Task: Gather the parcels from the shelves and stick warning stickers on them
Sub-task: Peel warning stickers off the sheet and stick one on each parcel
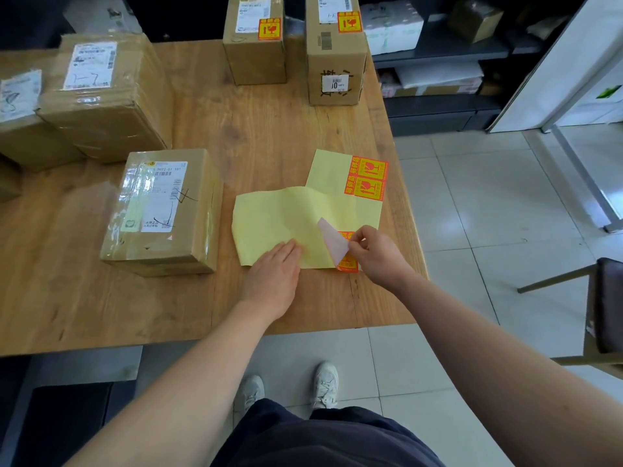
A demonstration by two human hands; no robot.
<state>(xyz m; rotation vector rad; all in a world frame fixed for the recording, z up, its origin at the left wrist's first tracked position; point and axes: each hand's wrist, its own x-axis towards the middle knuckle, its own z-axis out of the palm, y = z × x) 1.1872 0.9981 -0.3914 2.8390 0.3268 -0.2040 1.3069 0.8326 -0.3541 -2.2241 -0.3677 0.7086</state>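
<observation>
One sticker, pinched by the right grip at 5 o'clock of the sheet, may fold onto its free glue side; the left grip, spread flat, presses the sheet. Unmarked parcel at 9 o'clock.

We see a light-brown wooden tabletop with visible grain, standing on a floor of pale grey square tiles. Below its near edge are a pair of white lace-up sneakers and dark navy trousers. At the right edge is a dark-seated chair with wooden legs — partly cut off.
</observation>
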